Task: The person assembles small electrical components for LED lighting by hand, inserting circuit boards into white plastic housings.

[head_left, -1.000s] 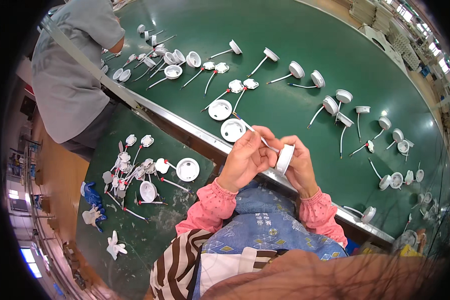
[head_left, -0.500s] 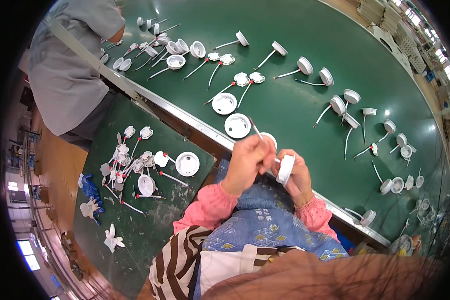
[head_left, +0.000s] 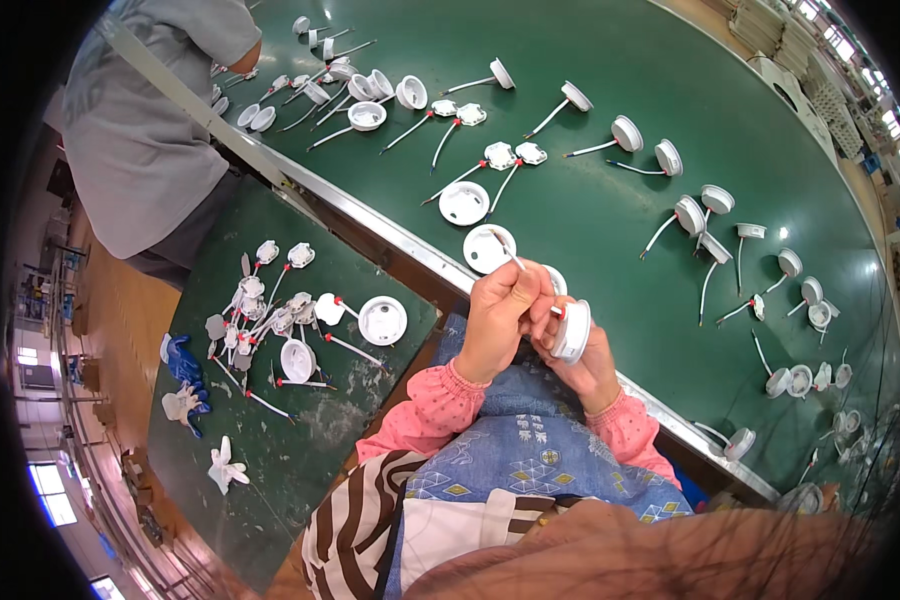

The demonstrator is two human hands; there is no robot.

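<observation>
Over the near edge of the green table, my right hand (head_left: 590, 372) grips a round white plastic housing (head_left: 571, 335), turned on its side. A red bit shows where the white cable (head_left: 511, 254) leaves the housing. My left hand (head_left: 497, 325) pinches that cable, its thin wire end sticking up past the fingers. Just beyond my hands lies an open white round cup (head_left: 482, 250), with a second cup (head_left: 464, 205) behind it. Another white round piece (head_left: 556, 280) is mostly hidden by my left hand. Two octagonal white parts (head_left: 500, 155) with red-collared cables lie farther back.
On the left side table are a tangled pile of wired white parts (head_left: 255, 310), a white cup (head_left: 383, 321), blue gloves (head_left: 183, 365) and a white glove (head_left: 227, 466). A metal rail (head_left: 390, 235) edges the green table. A person in grey (head_left: 155, 140) stands far left.
My hands have turned the housing slightly, and its red cable joint now shows. The left hand sits a little lower along the cable's tilt. The whole view has shifted slightly.
</observation>
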